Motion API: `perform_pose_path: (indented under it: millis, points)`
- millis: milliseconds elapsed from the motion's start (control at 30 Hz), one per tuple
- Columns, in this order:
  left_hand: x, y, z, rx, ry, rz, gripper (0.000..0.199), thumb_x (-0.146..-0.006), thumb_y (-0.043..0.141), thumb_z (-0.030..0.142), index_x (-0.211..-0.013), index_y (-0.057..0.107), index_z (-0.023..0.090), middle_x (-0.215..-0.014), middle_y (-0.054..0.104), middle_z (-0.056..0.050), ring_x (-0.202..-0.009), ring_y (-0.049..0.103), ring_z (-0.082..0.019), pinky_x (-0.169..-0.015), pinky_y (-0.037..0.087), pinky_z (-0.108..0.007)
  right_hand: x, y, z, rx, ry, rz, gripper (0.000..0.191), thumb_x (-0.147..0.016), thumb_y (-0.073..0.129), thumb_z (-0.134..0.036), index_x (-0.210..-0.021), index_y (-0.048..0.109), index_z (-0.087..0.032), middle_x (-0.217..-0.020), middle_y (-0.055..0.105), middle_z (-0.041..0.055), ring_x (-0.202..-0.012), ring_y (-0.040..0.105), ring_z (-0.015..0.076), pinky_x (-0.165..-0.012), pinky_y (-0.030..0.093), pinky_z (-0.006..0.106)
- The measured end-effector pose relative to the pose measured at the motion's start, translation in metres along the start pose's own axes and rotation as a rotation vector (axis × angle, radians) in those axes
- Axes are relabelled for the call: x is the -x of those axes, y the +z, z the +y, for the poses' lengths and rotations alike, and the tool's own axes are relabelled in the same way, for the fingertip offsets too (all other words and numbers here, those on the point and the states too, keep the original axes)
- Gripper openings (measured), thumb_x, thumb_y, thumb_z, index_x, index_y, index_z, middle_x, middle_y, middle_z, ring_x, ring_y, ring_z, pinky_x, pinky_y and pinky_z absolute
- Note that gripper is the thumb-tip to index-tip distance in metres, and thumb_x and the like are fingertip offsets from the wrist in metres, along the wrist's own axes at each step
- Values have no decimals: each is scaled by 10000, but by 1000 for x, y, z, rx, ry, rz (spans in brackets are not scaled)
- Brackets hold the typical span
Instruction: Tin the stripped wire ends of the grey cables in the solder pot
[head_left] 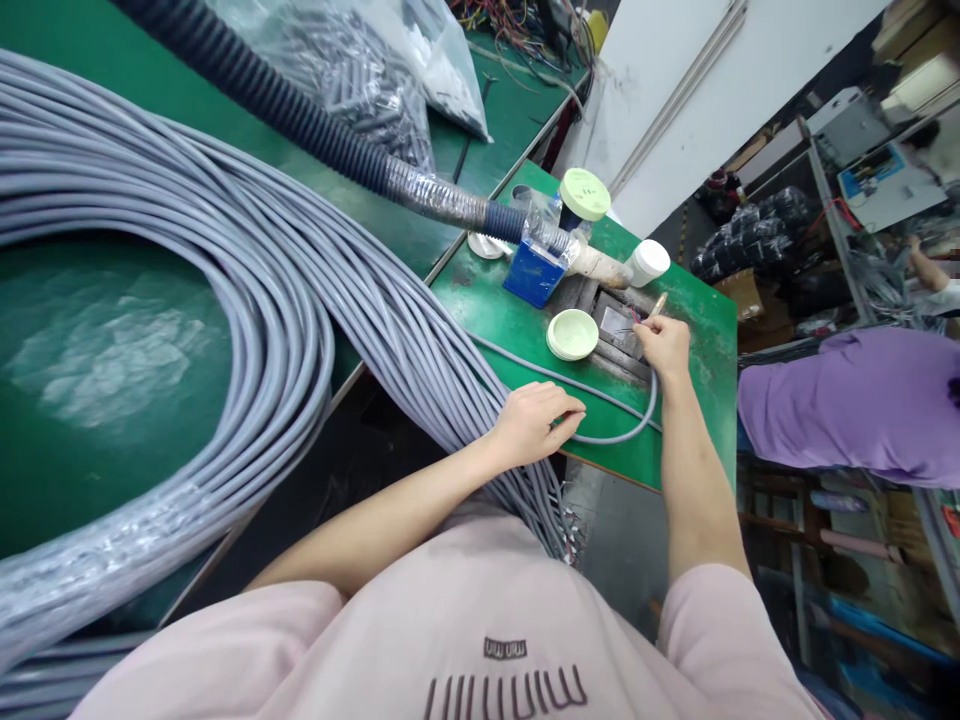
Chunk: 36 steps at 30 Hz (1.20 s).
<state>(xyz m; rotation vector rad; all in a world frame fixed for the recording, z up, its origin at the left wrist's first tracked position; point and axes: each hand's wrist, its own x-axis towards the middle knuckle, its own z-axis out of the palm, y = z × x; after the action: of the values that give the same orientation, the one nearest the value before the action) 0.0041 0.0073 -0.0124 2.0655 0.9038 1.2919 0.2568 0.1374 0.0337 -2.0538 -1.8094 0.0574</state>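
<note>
My right hand point(665, 345) pinches the end of a grey cable point(651, 395), whose thin coloured wires reach over a metal plate point(618, 325) set in a dark, stained block. The cable loops down and left from that hand across the small green table. My left hand point(534, 425) is beside the big grey cable bundle point(420, 350), fingers curled together near the loop; whether anything is between them is hidden. Left of the plate sits a small pale green dish point(572, 335). A taped hose nozzle point(600, 267) points over the block from a blue box point(534, 272).
A dark corrugated hose point(300, 120) crosses above the large green table point(120, 350). White tub point(649, 262) and yellow-lidded container point(585, 195) stand at the back. Plastic bags point(360, 80) hold grey pieces. A person in purple point(855, 405) is at the right, near shelving.
</note>
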Motion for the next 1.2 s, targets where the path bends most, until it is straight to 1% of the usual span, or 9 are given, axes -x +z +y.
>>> perform_pose_path:
  millis: [100, 233, 300, 367, 467, 567, 733, 900, 1200]
  points:
    - [1, 1, -1, 13, 9, 9, 178, -906, 526, 267, -890, 677, 174, -729, 680, -34, -670, 581, -138, -684, 425, -282, 30, -26, -20, -196, -82, 78, 216, -732, 619, -325, -662, 714, -145, -532, 564, -10, -525, 507, 131, -545, 372, 257]
    - [1, 0, -2, 55, 0, 15, 171, -898, 545, 266, -903, 690, 176, -714, 673, -32, -673, 583, -137, -693, 436, -286, 82, -62, -51, -402, -150, 173, 159, -768, 655, -306, -679, 685, -177, -604, 567, -28, -573, 504, 122, -579, 384, 258]
    - [0, 0, 0, 137, -27, 37, 165, -887, 569, 279, -895, 704, 182, -696, 666, -27, -663, 577, -136, -691, 441, -291, 105, -74, -62, -480, -139, 204, 150, -774, 672, -308, -677, 673, -193, -613, 552, -32, -584, 493, 125, -586, 387, 266]
    - [-4, 1, 5, 300, -114, 88, 157, -862, 614, 299, -870, 721, 185, -716, 678, -31, -669, 581, -134, -688, 451, -291, 124, -81, -69, -552, -115, 223, 144, -773, 688, -313, -680, 668, -204, -616, 540, -33, -590, 486, 130, -584, 390, 273]
    - [-12, 9, 21, 681, -367, 122, 183, -791, 704, 336, -881, 741, 181, -806, 711, -42, -727, 617, -141, -688, 467, -280, 145, -83, -76, -631, -90, 238, 134, -772, 701, -316, -694, 670, -212, -629, 536, -30, -597, 487, 134, -582, 398, 280]
    - [-19, 23, 42, 1074, -604, 45, 301, -702, 784, 338, -955, 740, 182, -854, 730, -44, -790, 646, -156, -667, 469, -256, 158, -82, -80, -665, -70, 246, 130, -780, 692, -324, -709, 674, -216, -643, 544, -23, -608, 499, 139, -583, 408, 284]
    - [-28, 39, 67, 1456, -779, 32, 304, -631, 829, 288, -892, 735, 166, -833, 721, -32, -752, 644, -123, -573, 442, -191, 172, -80, -83, -697, -51, 265, 127, -792, 673, -298, -695, 672, -216, -629, 549, -27, -599, 490, 135, -591, 406, 284]
    - [-31, 41, 77, 1554, -834, 72, 266, -634, 821, 266, -860, 717, 168, -772, 678, 8, -700, 616, -82, -552, 436, -164, 178, -78, -81, -734, -45, 272, 110, -797, 676, -288, -715, 691, -217, -638, 573, -26, -604, 508, 134, -602, 413, 282]
    - [-33, 39, 80, 1572, -869, 139, 233, -686, 777, 297, -850, 663, 177, -795, 648, 13, -731, 595, -89, -607, 439, -193, 180, -71, -79, -810, 0, 220, 113, -787, 689, -335, -808, 723, -229, -728, 670, -2, -658, 602, 164, -643, 489, 301]
